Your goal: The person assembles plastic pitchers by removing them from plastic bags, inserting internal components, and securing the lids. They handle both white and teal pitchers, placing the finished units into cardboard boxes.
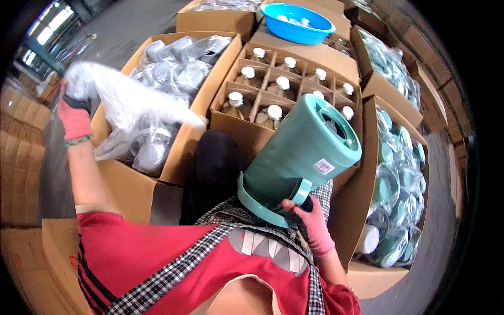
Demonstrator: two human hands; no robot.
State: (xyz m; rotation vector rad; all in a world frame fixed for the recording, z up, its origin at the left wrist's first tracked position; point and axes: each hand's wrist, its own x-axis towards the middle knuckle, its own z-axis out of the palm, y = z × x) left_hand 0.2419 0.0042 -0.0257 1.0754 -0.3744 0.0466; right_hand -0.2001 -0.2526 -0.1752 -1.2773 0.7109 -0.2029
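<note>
The right grip (pixel 313 228) closes around the handle (pixel 302 193) of a tilted teal jug casing (pixel 291 149); the left grip (pixel 76 114) pinches a clear plastic bag (pixel 131 100) above a carton (pixel 126 181). Wrapping or unwrapping seems underway; next likely calls for steadying the casing while controlling the bag.

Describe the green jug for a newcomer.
Start at the central box of white-capped bottles. The tilted jug overlaps its near side, handle at the right hand. Unlike the bagged green ware at right, it's unwrapped, with a white label.
</note>
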